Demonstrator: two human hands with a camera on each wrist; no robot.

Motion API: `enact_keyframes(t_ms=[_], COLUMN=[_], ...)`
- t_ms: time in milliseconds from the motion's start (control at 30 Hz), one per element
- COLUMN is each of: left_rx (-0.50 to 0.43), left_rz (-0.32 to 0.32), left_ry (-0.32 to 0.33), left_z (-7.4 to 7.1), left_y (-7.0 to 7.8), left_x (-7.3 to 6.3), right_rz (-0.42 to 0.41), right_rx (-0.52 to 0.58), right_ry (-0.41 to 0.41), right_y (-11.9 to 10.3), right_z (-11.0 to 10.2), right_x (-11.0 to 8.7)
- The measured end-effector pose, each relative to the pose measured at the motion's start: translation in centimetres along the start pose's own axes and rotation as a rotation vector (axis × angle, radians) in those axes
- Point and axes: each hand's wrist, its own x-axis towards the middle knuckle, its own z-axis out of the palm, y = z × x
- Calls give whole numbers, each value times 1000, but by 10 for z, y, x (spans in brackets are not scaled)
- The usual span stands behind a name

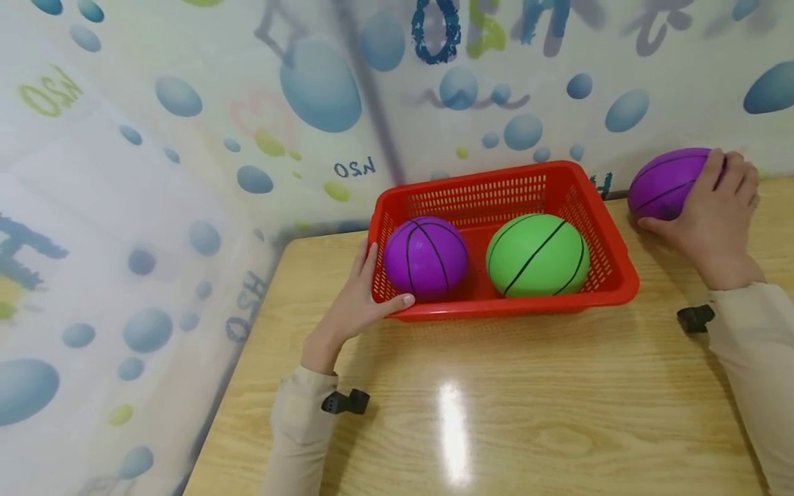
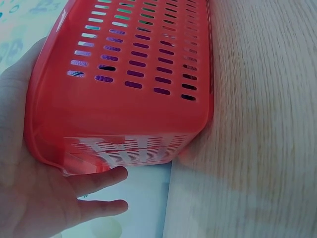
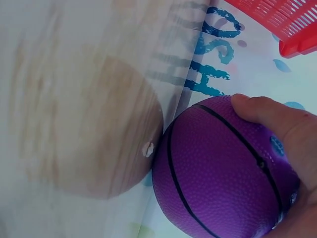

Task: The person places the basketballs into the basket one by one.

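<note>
A red plastic basket (image 1: 471, 308) with slotted walls stands on the wooden table, close to the wall. Inside it a small purple basketball (image 1: 426, 259) lies at the left end and a green basketball (image 1: 538, 256) at the right. My left hand (image 1: 356, 303) grips the basket's near left corner, thumb over the front rim and fingers along the left side. To the right of the basket, my right hand (image 1: 722, 213) holds a second purple basketball (image 3: 218, 168), its thumb and fingers spread round the ball. That ball is at the table's back edge, against the patterned wall.
The light wooden table (image 1: 509, 399) runs up to a wall (image 1: 236, 83) printed with blue and green bubbles and letters. Another stretch of this wall borders the table's left side. A small black device (image 1: 345, 401) sits at the left wrist, another (image 1: 695, 318) at the right.
</note>
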Motion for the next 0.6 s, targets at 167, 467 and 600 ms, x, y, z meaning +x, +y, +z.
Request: enact_keyframes(t_ms=[167,467,600], left_rx=[-1,8,5], left_rz=[-4,-11,-7], left_ry=[5,5,9], left_z=[0,0,0], left_y=[0,1,1], left_x=[-1,-1,-1], right_rz=[14,67,61], right_rx=[-3,2,12], right_ry=[-17,-32,-38], right_y=[-2,5,7], right_z=[-2,-11,-13], right_x=[0,0,0])
